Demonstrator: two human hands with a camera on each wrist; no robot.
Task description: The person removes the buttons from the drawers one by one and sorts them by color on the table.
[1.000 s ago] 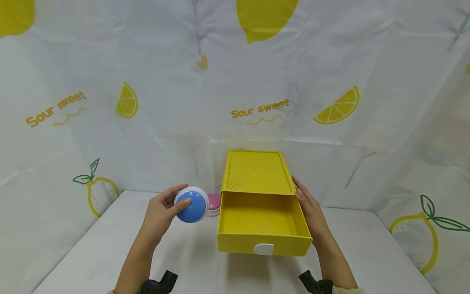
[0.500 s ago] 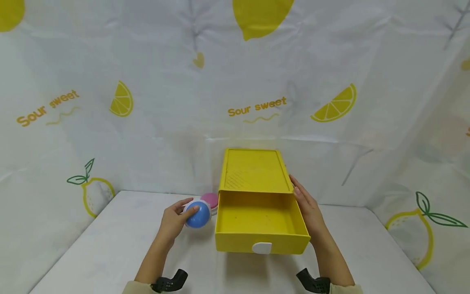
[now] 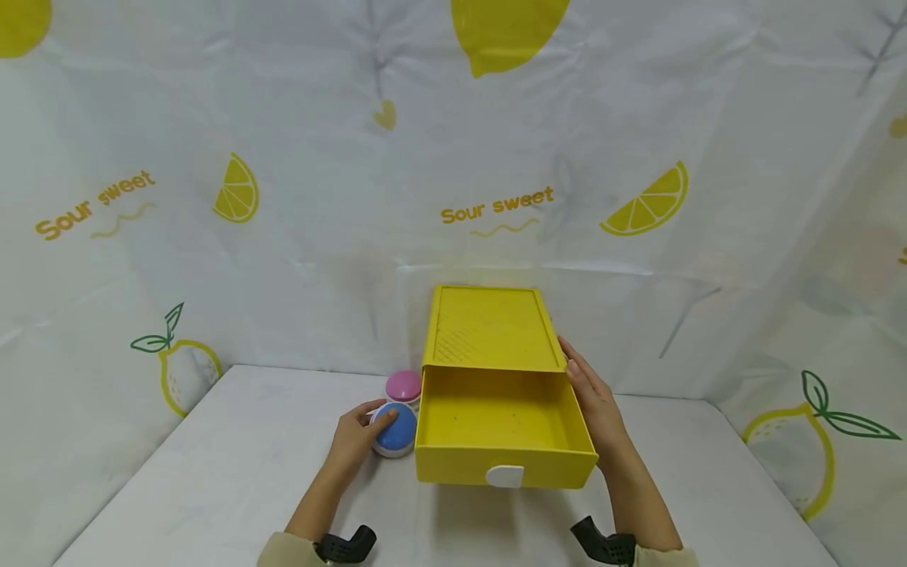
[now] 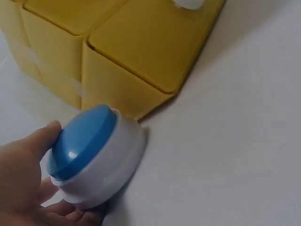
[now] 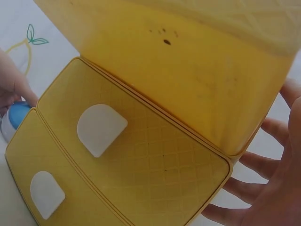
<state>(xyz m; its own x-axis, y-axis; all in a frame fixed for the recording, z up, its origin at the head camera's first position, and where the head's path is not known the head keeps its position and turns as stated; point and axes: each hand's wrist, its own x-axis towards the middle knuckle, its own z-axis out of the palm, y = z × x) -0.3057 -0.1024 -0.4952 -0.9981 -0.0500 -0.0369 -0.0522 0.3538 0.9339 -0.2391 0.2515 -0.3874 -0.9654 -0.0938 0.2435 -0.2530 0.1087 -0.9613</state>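
Observation:
My left hand (image 3: 357, 441) holds a round push button (image 3: 397, 429) with a blue dome on a white base, at the left side of the yellow drawer unit (image 3: 496, 327). In the left wrist view the thumb lies on the edge of the blue dome and the fingers curl below the white base (image 4: 110, 165), which sits tilted close to the table. Behind it, a pink-domed push button (image 3: 404, 384) stands against the unit's side. The unit's top drawer (image 3: 506, 466) is pulled out. My right hand (image 3: 594, 398) rests along the unit's right side, fingers extended.
Two closed drawer fronts with white pulls (image 5: 101, 129) show below the pulled-out drawer in the right wrist view. A white table (image 3: 234, 472) carries everything. Behind it hangs a white lemon-print sheet (image 3: 319, 236), close to the unit's back.
The blue push button has moved down and to the right in my left hand, from the air to beside the drawer unit, in front of the pink one. My right hand stays at the unit's side.

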